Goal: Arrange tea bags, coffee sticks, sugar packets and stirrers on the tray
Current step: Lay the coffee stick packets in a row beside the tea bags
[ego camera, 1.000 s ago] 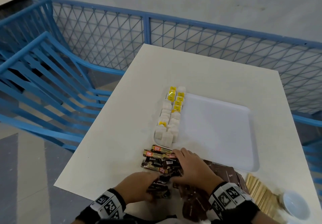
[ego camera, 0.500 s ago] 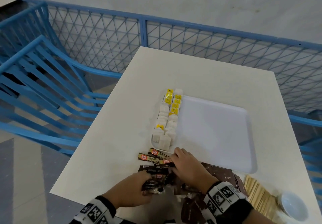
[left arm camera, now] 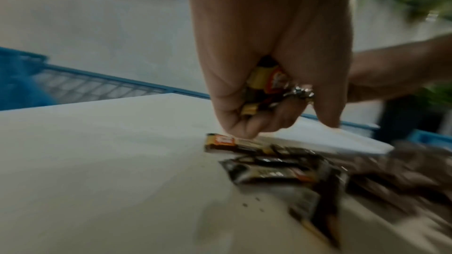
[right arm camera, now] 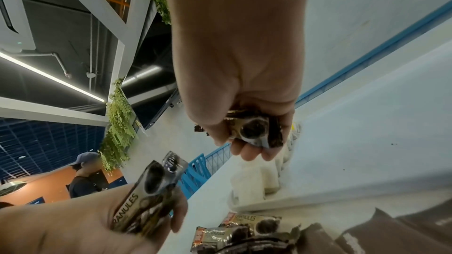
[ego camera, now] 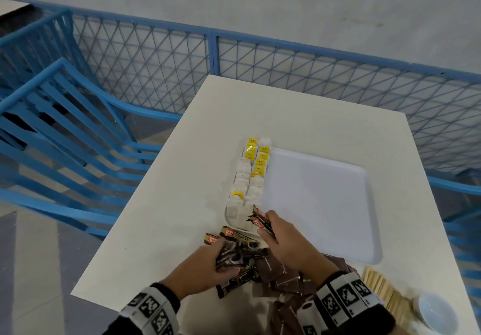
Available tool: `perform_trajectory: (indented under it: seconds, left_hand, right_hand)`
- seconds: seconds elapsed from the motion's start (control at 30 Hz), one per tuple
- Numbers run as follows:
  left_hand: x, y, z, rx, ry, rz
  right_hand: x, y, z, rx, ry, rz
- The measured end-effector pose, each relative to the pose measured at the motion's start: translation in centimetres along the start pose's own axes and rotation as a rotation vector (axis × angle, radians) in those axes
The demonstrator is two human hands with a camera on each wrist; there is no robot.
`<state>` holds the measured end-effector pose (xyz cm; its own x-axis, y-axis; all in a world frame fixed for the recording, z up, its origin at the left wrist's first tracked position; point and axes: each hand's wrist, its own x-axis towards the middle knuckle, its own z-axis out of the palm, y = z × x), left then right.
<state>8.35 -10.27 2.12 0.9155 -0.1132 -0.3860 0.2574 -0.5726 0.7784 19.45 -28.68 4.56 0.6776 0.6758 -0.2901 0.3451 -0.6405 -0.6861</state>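
- A small bundle of coffee sticks (ego camera: 261, 222) is pinched in the curled fingers of the right hand (ego camera: 285, 241), held over the near left corner of the white tray (ego camera: 338, 230).
- In the right wrist view, the same bundle (right arm camera: 254, 129) is seen clamped between thumb and fingers (right arm camera: 247, 150).
- More coffee sticks (ego camera: 231, 255) are gripped in the left hand (ego camera: 197, 269), whose fingers are curled round them just above the tabletop (ego camera: 161, 230).
- In the left wrist view, the sticks (left arm camera: 265, 86) are seen enclosed in the closed fingers (left arm camera: 247, 125), right over a loose stick (left arm camera: 234, 142) lying on the tabletop.
- A loose pile of coffee sticks (ego camera: 229, 233) is left on the tabletop between the two hands and the near edge of the tray.
- Two rows of tea bags (ego camera: 251, 178), white with yellow tags, are laid along the left side of the tray, just beyond the right hand.
- Brown sugar packets (ego camera: 283, 272) are heaped under the right wrist.
- Wooden stirrers (ego camera: 382, 293) are stacked at the near right, beside a small white bowl (ego camera: 434, 311).
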Motion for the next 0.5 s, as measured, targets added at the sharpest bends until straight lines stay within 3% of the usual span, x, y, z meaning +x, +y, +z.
perform_trajectory:
  seconds: [0.17,0.27,0.37,0.5]
  left_hand:
    - [1.5,1.2,3.1,0.46,-0.128,-0.053]
    - [1.7,1.4,3.9,0.627,-0.103,-0.054]
    - [1.5,1.0,3.7,0.496,-0.066,-0.034]
    - [1.3,1.8,1.8,0.064,0.064,0.002]
  right_hand:
    - [-0.6,0.3,0.6,0.022,0.005,0.019]
    - [-1.2,0.4,0.7,0.051,0.008,0.038]
    - [-1.4,0.7,0.5,0.087,0.039,0.057]
    - [-1.1,0.8,-0.2,0.207,0.096,0.101]
